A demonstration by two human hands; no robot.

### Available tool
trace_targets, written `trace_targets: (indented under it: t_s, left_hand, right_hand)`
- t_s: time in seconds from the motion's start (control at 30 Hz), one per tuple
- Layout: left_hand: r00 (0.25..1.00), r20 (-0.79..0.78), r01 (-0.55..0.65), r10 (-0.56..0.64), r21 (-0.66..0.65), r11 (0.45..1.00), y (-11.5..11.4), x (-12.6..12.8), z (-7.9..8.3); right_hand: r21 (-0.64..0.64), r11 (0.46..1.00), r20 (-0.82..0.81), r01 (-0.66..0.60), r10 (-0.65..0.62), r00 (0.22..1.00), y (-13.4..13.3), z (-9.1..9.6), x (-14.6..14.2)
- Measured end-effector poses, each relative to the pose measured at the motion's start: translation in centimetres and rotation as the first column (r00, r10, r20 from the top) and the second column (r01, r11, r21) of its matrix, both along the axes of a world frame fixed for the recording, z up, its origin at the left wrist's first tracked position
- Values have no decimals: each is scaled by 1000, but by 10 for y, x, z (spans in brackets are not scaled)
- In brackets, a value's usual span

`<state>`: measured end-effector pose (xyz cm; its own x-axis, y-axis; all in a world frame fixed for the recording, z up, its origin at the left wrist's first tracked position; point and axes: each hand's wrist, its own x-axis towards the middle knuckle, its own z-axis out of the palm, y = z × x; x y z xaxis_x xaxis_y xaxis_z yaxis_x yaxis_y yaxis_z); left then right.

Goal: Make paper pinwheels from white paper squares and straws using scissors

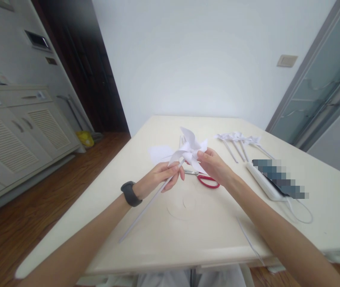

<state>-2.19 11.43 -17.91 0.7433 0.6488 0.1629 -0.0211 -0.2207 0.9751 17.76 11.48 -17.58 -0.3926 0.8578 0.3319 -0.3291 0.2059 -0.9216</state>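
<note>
A white paper pinwheel (189, 150) on a thin white stick (146, 208) is held up over the middle of the table. My left hand (167, 173), with a black band on its wrist, closes round the stick just under the blades. The fingers of my right hand (213, 162) pinch a blade on the pinwheel's right side. Beneath, a pair of scissors with red handles (208, 181) lies on the table, its blades partly covered by the pinwheel and hands. White paper (160, 153) lies behind my left hand.
Several finished-looking pinwheels (238, 137) lie at the right rear of the cream table (122, 175). Nearer stands a white power bank-like block (265, 185) with a cable, beside a blurred-out dark item. A thin wire (249, 241) lies near the front edge.
</note>
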Motion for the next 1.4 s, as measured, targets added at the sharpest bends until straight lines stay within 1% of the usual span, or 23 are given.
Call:
trace_targets:
  t_s: [0.2, 0.4, 0.63, 0.8, 0.9, 1.03, 1.4]
  left_hand:
    - [996, 59, 71, -66, -93, 993, 1, -1, -2]
    - [982, 122, 165, -146, -166, 972, 2, -3, -2]
    - [973, 140, 209, -183, -201, 957, 3, -3, -1]
    - [969, 145, 226, -198, -208, 952, 3, -3, -1]
    - [970, 133, 229, -204, -213, 950, 2, -2, -2]
    - [972, 111, 225, -205, -216, 950, -1, 0, -3]
    - [974, 109, 217, -199, -191, 957, 0, 0, -5]
  right_hand:
    - [14, 998, -61, -66, 66, 996, 7, -9, 7]
    - [20, 986, -124, -167, 168, 978, 6, -8, 8]
    - [-41, 972, -243, -229, 213, 946, 4, -13, 7]
    - [-51, 974, -236, -221, 204, 950, 4, -16, 5]
    - [-67, 978, -207, -195, 178, 962, 3, -15, 3]
    - [-83, 978, -182, -193, 176, 967, 1, -13, 0]
    - [-65, 986, -168, -153, 140, 976, -1, -11, -4]
